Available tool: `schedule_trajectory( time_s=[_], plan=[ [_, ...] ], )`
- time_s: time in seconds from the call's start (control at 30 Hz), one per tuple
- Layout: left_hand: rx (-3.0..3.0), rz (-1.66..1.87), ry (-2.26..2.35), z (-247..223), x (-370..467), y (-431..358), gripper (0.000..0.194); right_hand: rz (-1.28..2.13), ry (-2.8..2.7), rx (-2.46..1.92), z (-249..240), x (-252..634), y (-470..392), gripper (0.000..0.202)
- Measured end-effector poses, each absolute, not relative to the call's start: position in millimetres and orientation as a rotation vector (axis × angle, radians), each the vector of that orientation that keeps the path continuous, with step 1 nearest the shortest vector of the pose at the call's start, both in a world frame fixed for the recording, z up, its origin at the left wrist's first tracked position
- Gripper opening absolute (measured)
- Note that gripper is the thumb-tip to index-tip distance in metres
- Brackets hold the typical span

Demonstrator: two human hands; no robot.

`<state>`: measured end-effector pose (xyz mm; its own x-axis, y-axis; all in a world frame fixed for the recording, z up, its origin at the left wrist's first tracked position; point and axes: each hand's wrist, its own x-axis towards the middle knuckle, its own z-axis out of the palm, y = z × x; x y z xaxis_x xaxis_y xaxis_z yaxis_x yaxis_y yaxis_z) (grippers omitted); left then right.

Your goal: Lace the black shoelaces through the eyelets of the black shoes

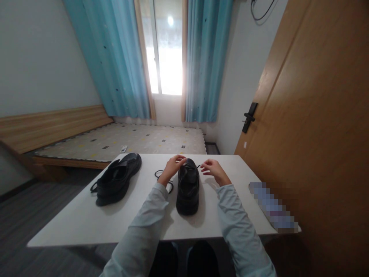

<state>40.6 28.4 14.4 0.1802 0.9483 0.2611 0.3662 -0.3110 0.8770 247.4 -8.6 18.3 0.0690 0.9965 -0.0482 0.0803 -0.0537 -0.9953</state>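
A black shoe (pixel 188 192) stands on the white table between my hands, its toe pointing away from me. My left hand (pixel 173 168) touches the shoe's left side near the toe, fingers bent; whether they pinch anything is hidden. On the right, my right hand (pixel 212 170) has its thumb and fingertips at the end of a black lace (pixel 199 166) that comes out of the shoe. More black lace (pixel 170 187) lies looped on the table left of the shoe, partly behind my left wrist. A second black shoe (pixel 117 180) rests on its own farther left.
The white table (pixel 86 227) reaches toward a bed (pixel 155 140) with a small white remote (pixel 123 149) on it. A blurred flat item (pixel 272 207) lies at the table's right edge. Beyond that edge stands a wooden door (pixel 311 127) with a black handle (pixel 249 117).
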Motion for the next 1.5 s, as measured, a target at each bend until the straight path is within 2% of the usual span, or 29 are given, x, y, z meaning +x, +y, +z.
schedule_trajectory(
  time_s=[0.17, 0.33, 0.5, 0.63, 0.87, 1.03, 1.17, 1.5],
  plan=[
    [1.668, 0.812, 1.257, 16.1, 17.1, 28.1, 0.046, 1.133, -1.026, -1.225, 20.0, 248.9, -7.1, 0.010],
    [1.670, 0.728, 1.228, 19.5, 6.2, 24.1, 0.049, 1.155, -0.891, -1.054, 18.8, 249.3, -4.9, 0.016],
    [1.605, 0.982, 1.289, 18.9, -2.2, 27.1, 0.045, 1.169, -0.770, -0.962, 18.9, 253.0, -5.1, 0.020],
    [1.475, 1.193, 1.313, 20.7, -3.8, 28.4, 0.044, 1.131, -0.617, -0.922, 19.8, 260.1, -4.1, 0.013],
    [1.526, 1.530, 1.127, 34.0, 4.3, 23.0, 0.040, 0.690, -0.470, -0.940, 23.9, 272.0, -1.0, 0.012],
    [1.665, 1.540, 1.055, 37.9, 15.3, 17.9, 0.035, 0.483, -0.699, -0.899, 27.8, 262.5, -5.1, 0.026],
    [1.797, 1.511, 0.974, 37.3, 28.0, 12.3, 0.030, 0.604, -0.964, -0.876, 30.3, 237.1, -12.2, 0.033],
    [1.983, 1.393, 0.962, 39.7, 41.5, 1.8, 0.020, 0.767, -1.551, -0.869, 35.1, 204.3, -29.0, 0.010]
  ],
)
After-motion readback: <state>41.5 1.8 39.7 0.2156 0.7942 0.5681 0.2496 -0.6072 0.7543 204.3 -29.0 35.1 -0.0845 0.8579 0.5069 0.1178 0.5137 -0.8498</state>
